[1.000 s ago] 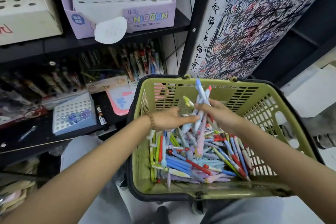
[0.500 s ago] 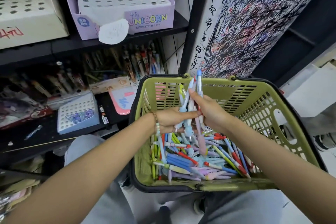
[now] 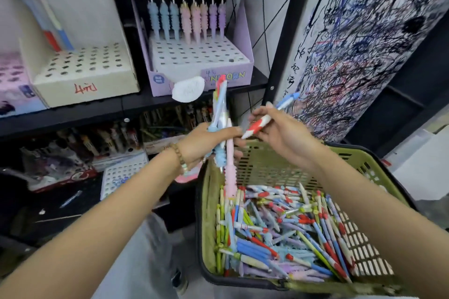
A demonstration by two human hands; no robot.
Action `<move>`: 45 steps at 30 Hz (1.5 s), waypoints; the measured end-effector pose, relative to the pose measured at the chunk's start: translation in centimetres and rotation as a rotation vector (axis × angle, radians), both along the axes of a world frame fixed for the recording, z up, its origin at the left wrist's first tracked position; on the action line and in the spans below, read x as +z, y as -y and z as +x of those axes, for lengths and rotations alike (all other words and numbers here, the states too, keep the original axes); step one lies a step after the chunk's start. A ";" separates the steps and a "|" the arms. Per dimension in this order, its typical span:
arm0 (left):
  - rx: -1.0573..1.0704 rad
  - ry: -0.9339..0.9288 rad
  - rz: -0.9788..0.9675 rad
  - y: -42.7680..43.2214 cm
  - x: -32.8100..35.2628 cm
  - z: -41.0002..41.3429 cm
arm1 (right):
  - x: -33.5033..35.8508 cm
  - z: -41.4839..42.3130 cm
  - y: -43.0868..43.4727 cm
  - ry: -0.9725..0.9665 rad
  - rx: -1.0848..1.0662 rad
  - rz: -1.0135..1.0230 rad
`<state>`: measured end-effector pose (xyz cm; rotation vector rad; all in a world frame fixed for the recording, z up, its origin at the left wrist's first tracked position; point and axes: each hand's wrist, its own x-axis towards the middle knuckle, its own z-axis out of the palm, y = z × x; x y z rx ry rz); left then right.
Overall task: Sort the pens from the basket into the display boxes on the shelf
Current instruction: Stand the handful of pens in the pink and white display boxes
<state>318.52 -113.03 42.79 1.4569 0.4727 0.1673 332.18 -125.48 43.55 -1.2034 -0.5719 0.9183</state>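
Here, a red-white-blue pen (image 3: 258,125) aslant in the right hand (image 3: 284,133)

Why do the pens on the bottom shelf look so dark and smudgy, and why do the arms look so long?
Head view: the lower-shelf pens sit in shadow and are smeared by blur; the wide-angle lens stretches the arms toward the corners; the left hand holding a bunch of pens and the right hand pinching a red-tipped pen look slightly soft.
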 end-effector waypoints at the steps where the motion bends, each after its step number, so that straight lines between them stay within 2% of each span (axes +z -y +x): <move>1: 0.043 0.009 0.029 -1.2 1.2 -1.2 | 1.2 -0.3 -1.2 0.000 0.036 0.036; 6: 0.244 0.104 0.091 -7.3 7.0 -8.8 | 6.9 -4.5 -8.8 0.087 0.289 0.090; 9: 0.361 0.129 0.157 -11.0 9.8 -14.3 | 8.9 -8.0 -14.3 0.189 0.325 0.063; 14: 0.780 0.124 0.333 -17.7 12.0 -24.3 | 12.1 -15.2 -23.0 0.292 0.412 0.022; 19: 1.054 0.055 0.346 -22.6 11.3 -30.4 | 13.9 -21.6 -30.6 0.558 0.371 0.045; 24: 1.016 -0.008 0.283 -24.5 9.3 -30.1 | 13.9 -25.9 -37.8 0.482 0.224 0.161; 28: 1.095 0.035 0.108 -25.6 8.4 -29.9 | 12.2 -27.6 -42.4 0.416 0.227 0.159; 32: 1.061 0.093 0.019 -26.0 8.1 -29.8 | 10.4 -28.3 -44.9 0.501 0.207 0.172; 39: 1.062 0.101 -0.010 -26.2 7.7 -29.9 | 8.6 -28.0 -45.8 0.716 0.181 0.240; 42: 1.062 0.095 -0.004 -26.3 7.8 -29.8 | 7.5 -27.9 -45.8 0.817 0.182 0.189; 45: 1.045 0.093 -0.002 -26.1 8.0 -29.8 | 6.8 -27.9 -45.9 0.797 0.206 0.098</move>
